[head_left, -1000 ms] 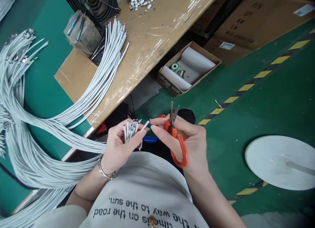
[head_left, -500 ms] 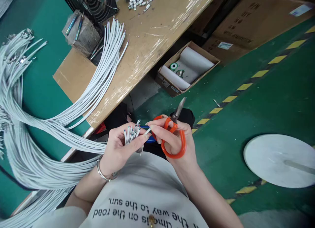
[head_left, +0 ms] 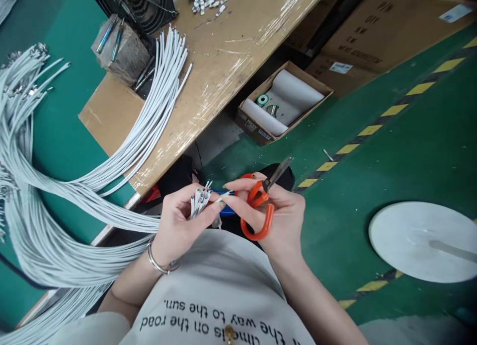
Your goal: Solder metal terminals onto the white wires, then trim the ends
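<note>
My left hand [head_left: 184,216] is closed round the end of a bundle of white cables [head_left: 200,202], their cut tips showing above the fist. One cable end [head_left: 224,196] sticks out between the left thumb and forefinger toward the other hand. Orange-handled scissors [head_left: 265,193] hang in my right hand [head_left: 281,211], looped over the fingers with the blades pointing up and away. The right thumb and forefinger are at the tip of that single cable. From the left fist the long white cables [head_left: 74,241] run back over the bench edge.
Another fan of white cables [head_left: 160,102] lies on the brown bench top [head_left: 219,52], near a black fan [head_left: 145,7] and a wrapped block [head_left: 122,52] with pens on it. Below stands a carton [head_left: 257,129] with solder spools. A round white stool [head_left: 421,241] is at right.
The right hand has shifted slightly right and turned, so the scissors' blades tilt further right. The left hand stays nearly in place with the bundle.
</note>
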Action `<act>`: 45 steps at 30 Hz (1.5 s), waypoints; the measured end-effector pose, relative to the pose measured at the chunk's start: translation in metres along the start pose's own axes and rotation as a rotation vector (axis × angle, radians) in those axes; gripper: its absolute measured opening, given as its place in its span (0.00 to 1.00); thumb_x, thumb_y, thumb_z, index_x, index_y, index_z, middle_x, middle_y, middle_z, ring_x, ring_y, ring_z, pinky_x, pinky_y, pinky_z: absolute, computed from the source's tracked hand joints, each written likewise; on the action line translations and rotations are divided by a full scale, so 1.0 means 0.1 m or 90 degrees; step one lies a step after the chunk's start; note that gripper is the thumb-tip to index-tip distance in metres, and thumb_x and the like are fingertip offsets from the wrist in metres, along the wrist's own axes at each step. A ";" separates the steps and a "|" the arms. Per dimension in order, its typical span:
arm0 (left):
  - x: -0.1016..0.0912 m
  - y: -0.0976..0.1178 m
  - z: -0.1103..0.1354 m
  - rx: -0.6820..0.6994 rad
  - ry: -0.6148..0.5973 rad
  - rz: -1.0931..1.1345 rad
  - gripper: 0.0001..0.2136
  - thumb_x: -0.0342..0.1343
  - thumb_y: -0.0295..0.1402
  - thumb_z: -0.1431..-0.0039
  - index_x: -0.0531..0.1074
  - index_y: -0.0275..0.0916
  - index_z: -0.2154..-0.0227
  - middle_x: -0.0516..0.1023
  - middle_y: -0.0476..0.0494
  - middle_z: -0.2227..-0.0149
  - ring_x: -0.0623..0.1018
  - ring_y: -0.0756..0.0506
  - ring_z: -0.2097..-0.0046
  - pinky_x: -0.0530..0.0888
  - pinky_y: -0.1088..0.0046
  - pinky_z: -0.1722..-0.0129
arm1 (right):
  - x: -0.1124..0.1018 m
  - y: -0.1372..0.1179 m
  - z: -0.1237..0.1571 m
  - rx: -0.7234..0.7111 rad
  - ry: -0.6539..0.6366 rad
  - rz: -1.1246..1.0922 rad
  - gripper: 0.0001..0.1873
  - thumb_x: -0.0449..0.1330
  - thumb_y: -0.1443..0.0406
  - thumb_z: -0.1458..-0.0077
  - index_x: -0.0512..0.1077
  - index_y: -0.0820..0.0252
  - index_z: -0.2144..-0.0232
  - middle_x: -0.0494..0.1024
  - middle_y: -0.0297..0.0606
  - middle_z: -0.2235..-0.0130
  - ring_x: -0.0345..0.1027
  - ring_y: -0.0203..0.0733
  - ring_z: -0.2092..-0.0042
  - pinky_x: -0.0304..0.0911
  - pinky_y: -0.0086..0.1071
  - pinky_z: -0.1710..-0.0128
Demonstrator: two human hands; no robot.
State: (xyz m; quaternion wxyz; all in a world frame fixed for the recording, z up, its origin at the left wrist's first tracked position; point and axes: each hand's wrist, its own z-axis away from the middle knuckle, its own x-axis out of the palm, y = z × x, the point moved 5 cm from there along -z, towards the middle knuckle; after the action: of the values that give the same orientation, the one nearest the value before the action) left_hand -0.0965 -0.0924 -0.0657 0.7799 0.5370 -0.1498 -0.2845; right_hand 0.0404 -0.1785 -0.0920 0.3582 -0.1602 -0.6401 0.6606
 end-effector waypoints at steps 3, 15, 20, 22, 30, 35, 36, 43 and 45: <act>0.01 -0.01 0.01 -0.020 -0.018 0.014 0.07 0.70 0.34 0.42 0.80 0.36 0.69 0.75 0.51 0.76 0.71 0.53 0.76 0.69 0.77 0.74 | 0.03 -0.05 0.00 -0.028 0.009 0.018 0.08 0.74 0.71 0.53 0.85 0.50 0.74 0.75 0.29 0.78 0.64 0.34 0.75 0.62 0.31 0.75; 0.03 -0.03 -0.01 -0.080 -0.074 0.053 0.11 0.68 0.38 0.36 0.79 0.35 0.68 0.75 0.52 0.77 0.69 0.57 0.80 0.64 0.82 0.80 | -0.28 -0.02 -0.18 -0.050 0.179 -0.087 0.19 0.67 0.67 0.46 0.69 0.55 0.86 0.65 0.28 0.83 0.62 0.35 0.77 0.66 0.35 0.69; 0.03 -0.02 -0.01 -0.116 -0.070 0.083 0.14 0.69 0.41 0.38 0.74 0.37 0.69 0.71 0.55 0.80 0.72 0.55 0.83 0.63 0.82 0.84 | -0.18 0.02 -0.04 -0.028 0.063 0.043 0.06 0.68 0.64 0.40 0.85 0.51 0.69 0.79 0.32 0.75 0.68 0.36 0.73 0.65 0.33 0.71; 0.03 -0.02 -0.02 -0.119 -0.069 0.091 0.14 0.70 0.40 0.39 0.73 0.37 0.70 0.71 0.55 0.80 0.74 0.53 0.83 0.66 0.81 0.84 | -0.08 0.00 0.00 -0.052 0.011 0.074 0.05 0.70 0.66 0.42 0.86 0.50 0.66 0.81 0.31 0.73 0.69 0.36 0.73 0.64 0.32 0.72; 0.02 0.02 -0.05 -0.061 -0.050 0.063 0.13 0.72 0.36 0.42 0.75 0.37 0.71 0.69 0.55 0.78 0.65 0.56 0.76 0.65 0.79 0.75 | 0.04 -0.15 -0.01 -0.274 0.032 0.207 0.10 0.69 0.73 0.44 0.78 0.56 0.74 0.68 0.27 0.78 0.59 0.32 0.76 0.57 0.32 0.75; 0.02 0.05 -0.06 -0.089 -0.049 0.064 0.14 0.70 0.42 0.41 0.77 0.37 0.73 0.67 0.53 0.78 0.60 0.54 0.78 0.62 0.74 0.76 | -0.31 -0.14 -0.10 -0.166 0.224 0.146 0.13 0.68 0.65 0.38 0.77 0.54 0.76 0.69 0.28 0.79 0.63 0.36 0.75 0.62 0.35 0.69; 0.02 0.05 -0.06 -0.092 -0.054 0.060 0.13 0.69 0.43 0.41 0.79 0.38 0.72 0.66 0.53 0.79 0.59 0.54 0.78 0.61 0.73 0.76 | -0.35 -0.13 -0.12 -0.142 0.204 0.146 0.15 0.67 0.64 0.38 0.76 0.54 0.78 0.69 0.29 0.79 0.63 0.36 0.75 0.61 0.35 0.70; 0.02 0.07 -0.07 -0.061 -0.061 0.022 0.10 0.67 0.41 0.38 0.84 0.39 0.66 0.73 0.48 0.77 0.63 0.51 0.76 0.60 0.72 0.75 | -0.30 -0.05 -0.02 -0.097 -0.141 0.293 0.20 0.70 0.61 0.41 0.67 0.57 0.79 0.64 0.29 0.76 0.52 0.33 0.76 0.47 0.33 0.78; 0.02 0.07 -0.07 -0.049 -0.059 0.018 0.10 0.68 0.41 0.38 0.84 0.39 0.66 0.73 0.49 0.77 0.64 0.51 0.75 0.61 0.73 0.74 | -0.27 -0.03 0.01 -0.092 -0.189 0.309 0.20 0.72 0.62 0.43 0.66 0.58 0.79 0.63 0.29 0.76 0.51 0.32 0.76 0.47 0.32 0.78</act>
State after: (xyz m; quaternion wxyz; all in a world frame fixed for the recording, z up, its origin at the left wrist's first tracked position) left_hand -0.0893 -0.0865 -0.0623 0.7962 0.4907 -0.1820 -0.3034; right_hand 0.0593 -0.1973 -0.0954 0.0800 -0.2354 -0.6739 0.6957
